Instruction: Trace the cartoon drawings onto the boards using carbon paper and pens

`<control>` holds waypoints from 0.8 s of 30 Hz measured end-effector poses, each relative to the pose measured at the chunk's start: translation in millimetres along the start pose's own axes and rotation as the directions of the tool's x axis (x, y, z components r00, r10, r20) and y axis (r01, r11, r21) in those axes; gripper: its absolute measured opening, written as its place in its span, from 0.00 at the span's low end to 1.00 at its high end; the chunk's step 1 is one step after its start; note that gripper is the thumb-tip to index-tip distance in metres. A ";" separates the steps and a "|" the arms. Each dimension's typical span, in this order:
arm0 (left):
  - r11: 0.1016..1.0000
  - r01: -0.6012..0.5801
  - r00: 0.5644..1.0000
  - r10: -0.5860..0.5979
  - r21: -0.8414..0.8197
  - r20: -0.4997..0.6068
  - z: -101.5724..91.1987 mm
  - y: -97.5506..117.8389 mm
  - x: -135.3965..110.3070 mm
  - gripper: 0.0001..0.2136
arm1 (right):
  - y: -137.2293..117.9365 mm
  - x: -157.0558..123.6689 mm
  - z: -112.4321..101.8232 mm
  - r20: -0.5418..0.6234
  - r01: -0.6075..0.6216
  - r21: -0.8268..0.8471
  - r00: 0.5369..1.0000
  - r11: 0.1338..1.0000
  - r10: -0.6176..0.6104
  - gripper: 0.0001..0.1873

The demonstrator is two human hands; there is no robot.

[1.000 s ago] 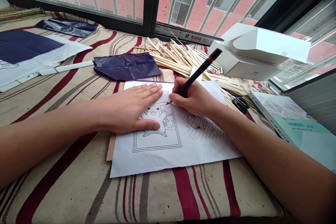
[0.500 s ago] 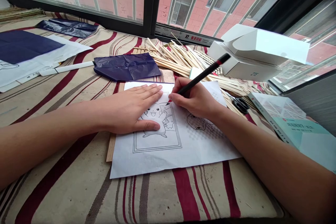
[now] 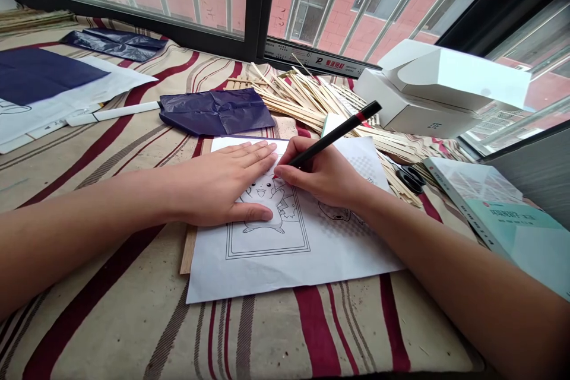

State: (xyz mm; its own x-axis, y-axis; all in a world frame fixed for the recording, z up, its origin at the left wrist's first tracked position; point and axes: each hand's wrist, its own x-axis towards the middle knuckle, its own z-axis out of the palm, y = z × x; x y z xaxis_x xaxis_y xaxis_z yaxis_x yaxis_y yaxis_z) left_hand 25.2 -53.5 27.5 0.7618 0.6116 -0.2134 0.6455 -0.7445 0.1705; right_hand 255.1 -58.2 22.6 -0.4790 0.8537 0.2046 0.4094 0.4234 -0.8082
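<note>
White paper sheet (image 3: 289, 276) printed with black cartoon outlines is held flat on a thin wooden board (image 3: 189, 255), laid over a red-and-cream striped cloth (image 3: 111, 323). The spread left hand (image 3: 218, 184) is pressed palm-down on the sheet, partly over a Pikachu outline (image 3: 262, 219). A slim black pencil (image 3: 336, 138) with a red band is pinched between thumb and fingers of the right hand (image 3: 323, 172). Its tip is hidden by those fingers, just beside the left fingertips, and its long axis slants up and away to the right. Beyond are crumpled dark-blue carbon paper (image 3: 216, 111), a heap of thin wooden sticks (image 3: 307, 101), black-handled scissors (image 3: 409, 179), a teal paperback book (image 3: 499, 214) and a white cardboard box (image 3: 409, 113).
</note>
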 end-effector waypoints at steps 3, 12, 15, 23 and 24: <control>1.000 -0.003 1.000 0.003 -0.009 -0.022 1.8 -1.9 0.2 0.52 | 0.4 0.0 -0.1 0.002 0.010 -0.008 1.000 1.000 -0.010 0.09; 0.999 -0.012 0.999 0.011 -0.035 -0.038 3.1 -2.7 -0.2 0.52 | -3.6 0.0 -0.1 0.001 0.022 -0.046 1.000 0.999 -0.022 0.09; 1.000 -0.003 1.000 0.003 -0.018 -0.024 1.6 -1.2 0.5 0.52 | -3.6 0.1 -0.6 -0.007 0.016 -0.055 1.000 0.998 -0.016 0.08; 1.000 0.011 1.000 -0.011 0.015 0.002 0.9 -0.7 -0.4 0.52 | -3.2 -0.4 -1.1 -0.023 0.006 -0.062 1.000 0.998 -0.008 0.08; 1.000 0.011 1.000 -0.011 0.017 0.002 0.8 -0.8 -0.6 0.52 | -3.3 -0.5 -1.2 -0.024 0.003 -0.063 1.000 0.998 -0.004 0.08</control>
State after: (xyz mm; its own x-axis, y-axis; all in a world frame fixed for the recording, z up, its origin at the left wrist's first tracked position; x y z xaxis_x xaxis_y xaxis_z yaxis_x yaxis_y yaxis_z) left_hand 24.2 -53.6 26.7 0.7546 0.6190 -0.2176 0.6526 -0.7424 0.1515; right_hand 255.0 -59.7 25.8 -0.4620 0.8589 0.2211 0.4562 0.4439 -0.7712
